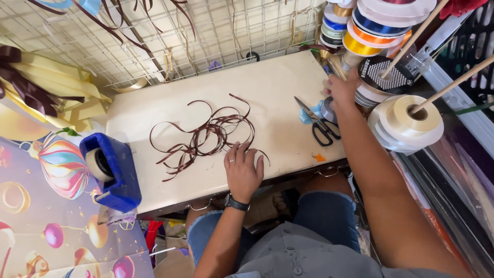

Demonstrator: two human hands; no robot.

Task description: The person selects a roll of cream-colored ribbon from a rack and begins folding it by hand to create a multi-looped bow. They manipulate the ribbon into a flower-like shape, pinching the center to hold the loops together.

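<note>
While the left hand (243, 172) lies flat and open at the tabletop's (154, 190) near edge, its fingertips touch the loose brown ribbon (206, 136) heaped mid-table. The right hand (342, 88) reaches the ribbon spools (378, 77) at the far right corner; its grip cannot be told. Scissors (319, 123) lie near the right edge.

Gift-wrapping or florist's shop counter, small cream worktable (278, 87), stacks of coloured ribbon spools (370, 25) on wooden rods, loose brown ribbon (206, 136), scissors (318, 121), blue tape dispenser (114, 172), balloon-patterned wrapping paper (46, 216), wire grid wall (154, 36) draped with ribbon ends
</note>
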